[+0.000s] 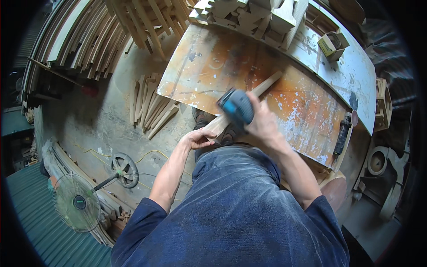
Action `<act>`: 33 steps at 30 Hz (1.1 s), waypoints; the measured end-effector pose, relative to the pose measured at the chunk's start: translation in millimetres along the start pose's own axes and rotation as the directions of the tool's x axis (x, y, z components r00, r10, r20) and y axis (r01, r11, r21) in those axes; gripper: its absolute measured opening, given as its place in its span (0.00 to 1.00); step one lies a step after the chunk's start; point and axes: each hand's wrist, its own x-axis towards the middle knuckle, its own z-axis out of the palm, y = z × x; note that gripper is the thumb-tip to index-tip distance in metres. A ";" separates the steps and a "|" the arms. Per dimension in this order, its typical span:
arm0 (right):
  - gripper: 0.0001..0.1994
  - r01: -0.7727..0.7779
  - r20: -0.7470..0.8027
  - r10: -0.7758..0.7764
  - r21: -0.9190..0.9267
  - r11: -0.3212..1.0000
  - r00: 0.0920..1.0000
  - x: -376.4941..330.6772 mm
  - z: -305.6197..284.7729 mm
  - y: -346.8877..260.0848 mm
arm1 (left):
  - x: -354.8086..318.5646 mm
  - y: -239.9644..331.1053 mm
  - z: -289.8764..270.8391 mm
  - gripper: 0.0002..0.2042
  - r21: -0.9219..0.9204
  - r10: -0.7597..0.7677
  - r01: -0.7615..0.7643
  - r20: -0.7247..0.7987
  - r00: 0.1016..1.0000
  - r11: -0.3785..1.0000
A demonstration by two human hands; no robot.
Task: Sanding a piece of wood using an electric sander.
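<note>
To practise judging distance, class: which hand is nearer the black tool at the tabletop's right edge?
Right. The right hand, gripping the blue power tool, is left of the black tool; the left hand, holding the wooden piece, is farther left.

Left hand (201,138) curled in a grip, close to the body! Right hand (263,121) clasped farther forward, slightly blurred, both forearms (171,175) slanting inward
</note>
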 end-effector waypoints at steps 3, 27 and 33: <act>0.52 -0.118 -0.093 0.116 -0.022 0.993 0.989 26.2 -17.5 17.9 | -10.7 3.3 18.2 0.25 0.109 0.123 -0.127 0.044 0.991 0.986; 0.48 -0.267 -0.251 0.261 0.010 0.964 0.932 108.8 -91.7 128.2 | -7.8 -39.1 67.7 0.39 0.935 0.918 -0.322 -0.008 0.396 0.147; 0.52 -0.164 -0.057 0.160 -0.087 0.983 0.986 55.8 -44.7 50.8 | -3.3 -19.8 38.9 0.37 0.924 0.826 -0.319 0.007 0.564 0.210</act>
